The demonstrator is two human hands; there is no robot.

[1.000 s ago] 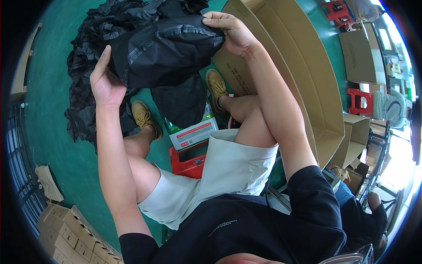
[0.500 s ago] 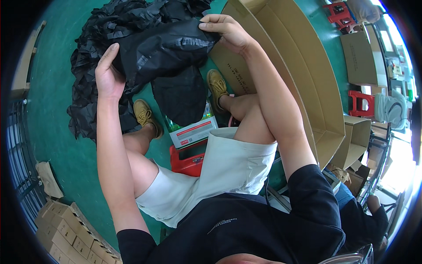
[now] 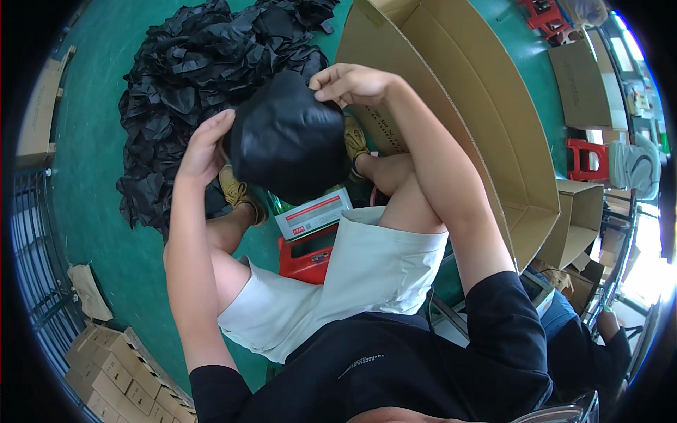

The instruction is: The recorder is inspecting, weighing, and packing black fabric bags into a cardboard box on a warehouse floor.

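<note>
A black fabric piece [image 3: 285, 137], rounded and smooth with a slight sheen, hangs between my two hands above a box. My left hand [image 3: 206, 146] grips its left edge, with some of its fingers hidden by the cloth. At the upper right edge, my right hand [image 3: 356, 84] pinches the cloth between thumb and fingers. Beyond the piece, a big heap of crumpled black fabric pieces [image 3: 190, 70] lies on the green floor. Below the held cloth is the white box [image 3: 314, 215] with a red stripe, its far part covered by the fabric.
A long open cardboard box [image 3: 486, 106] stands close on my right. Under the white box shows a red plastic stool [image 3: 307, 259]. Stacked cartons [image 3: 116, 374] sit at the lower left. Another person [image 3: 585, 352] is at the lower right, near a red stool [image 3: 587, 160].
Both hands have come nearer to me and closer together. The held fabric, stretched sideways before, now hangs as a rounded shape over the white box.
</note>
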